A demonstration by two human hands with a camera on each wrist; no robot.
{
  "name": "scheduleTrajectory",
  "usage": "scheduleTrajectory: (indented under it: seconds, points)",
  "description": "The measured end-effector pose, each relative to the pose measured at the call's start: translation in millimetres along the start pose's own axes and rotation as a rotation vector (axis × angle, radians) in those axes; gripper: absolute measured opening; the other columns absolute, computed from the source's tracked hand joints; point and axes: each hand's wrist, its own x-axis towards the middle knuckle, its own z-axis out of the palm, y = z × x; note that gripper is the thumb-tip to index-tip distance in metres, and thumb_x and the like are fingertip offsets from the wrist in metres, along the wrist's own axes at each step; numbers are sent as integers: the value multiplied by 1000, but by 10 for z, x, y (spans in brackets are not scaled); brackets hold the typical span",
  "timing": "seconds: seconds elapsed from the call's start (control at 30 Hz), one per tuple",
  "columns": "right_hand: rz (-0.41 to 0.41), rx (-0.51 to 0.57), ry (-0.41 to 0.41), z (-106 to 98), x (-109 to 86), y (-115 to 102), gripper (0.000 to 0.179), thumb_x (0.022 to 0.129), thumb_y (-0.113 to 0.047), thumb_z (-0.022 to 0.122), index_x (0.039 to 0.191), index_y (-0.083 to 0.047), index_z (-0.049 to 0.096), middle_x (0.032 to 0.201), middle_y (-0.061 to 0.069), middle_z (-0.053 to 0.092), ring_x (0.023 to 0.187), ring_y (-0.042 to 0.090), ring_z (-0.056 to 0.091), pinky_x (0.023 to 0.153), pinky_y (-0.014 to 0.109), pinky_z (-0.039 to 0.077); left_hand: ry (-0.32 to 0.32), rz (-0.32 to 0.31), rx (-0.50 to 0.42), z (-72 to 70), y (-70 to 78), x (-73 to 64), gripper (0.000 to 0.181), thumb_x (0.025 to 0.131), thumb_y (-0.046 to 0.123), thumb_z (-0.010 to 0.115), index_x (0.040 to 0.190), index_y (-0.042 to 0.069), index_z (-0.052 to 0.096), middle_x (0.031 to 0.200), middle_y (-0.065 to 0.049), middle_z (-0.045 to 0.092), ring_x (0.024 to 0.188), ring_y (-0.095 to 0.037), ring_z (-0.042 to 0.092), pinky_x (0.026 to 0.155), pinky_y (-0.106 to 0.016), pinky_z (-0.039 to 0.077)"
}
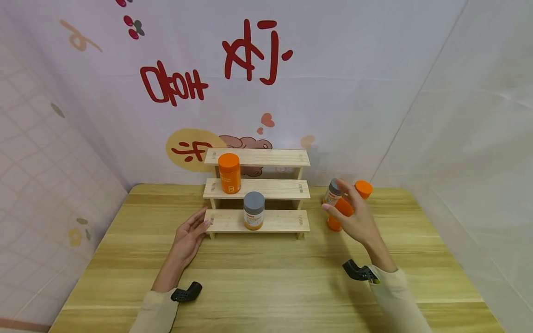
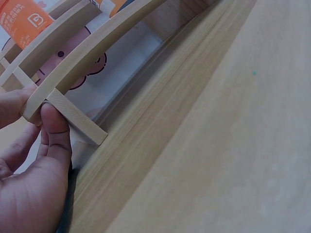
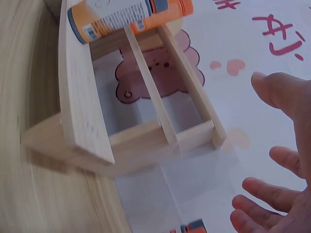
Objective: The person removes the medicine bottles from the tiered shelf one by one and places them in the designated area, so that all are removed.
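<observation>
Head view, right of centre, is showing me a grey-lidded jar (image 1: 332,193) standing on the table (image 1: 258,286), its lid just beside the forefinger of the right hand (image 1: 359,219). I am not able to tell whether they are touching. That hand is holding nothing: its thumb is standing well apart from its loosely spread fingers, as I am seeing in the right wrist view. I am judging the jar light, stiff, rather slippery on its smooth sides and hardly fragile; I am favouring a grip round its body, just under the lid. A front orange jar (image 1: 334,224) is standing just below it in the frame, partly covered by the hand, so I am reckoning on tight finger room. Another orange jar (image 1: 363,188) is standing to the right.

Further out, mid-frame, a wooden shelf (image 1: 275,188) is carrying a second grey-lidded jar (image 1: 254,211) on its lowest board and an upper orange jar (image 1: 229,173) on its middle one. I am judging it stiff but easily nudged. The left hand (image 1: 188,238) is pinching the lowest board's left end. A printed backdrop (image 1: 354,101) is filling the upper frame.
</observation>
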Motion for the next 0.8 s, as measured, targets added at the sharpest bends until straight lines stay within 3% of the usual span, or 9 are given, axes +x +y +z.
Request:
scheduleTrajectory:
  seconds: [0.2, 0.43, 0.8]
  points:
    - [-21, -4, -38, 123, 56, -91, 75, 94, -27, 77, 158, -24, 39, 161, 8, 42, 144, 40, 44, 116, 62, 36, -1, 11, 11, -14, -1, 1, 67, 104, 13, 61, 162, 7, 28, 152, -4, 37, 115, -2, 56, 87, -15, 50]
    - [-78, 36, -75, 289, 159, -153, 74, 95, -21, 76, 159, -24, 37, 162, 8, 41, 148, 35, 40, 118, 59, 36, -5, 15, -2, -8, -9, 12, 67, 104, 12, 62, 162, 7, 28, 151, -5, 37, 118, -2, 56, 90, -15, 50]
    - [-81, 120, -124, 538, 265, -280, 76, 94, -22, 78, 158, -26, 37, 162, 8, 40, 148, 35, 40, 120, 56, 35, -3, 0, 17, -8, 0, 10, 66, 104, 14, 62, 162, 8, 30, 143, -2, 43, 115, -3, 56, 87, -15, 50]
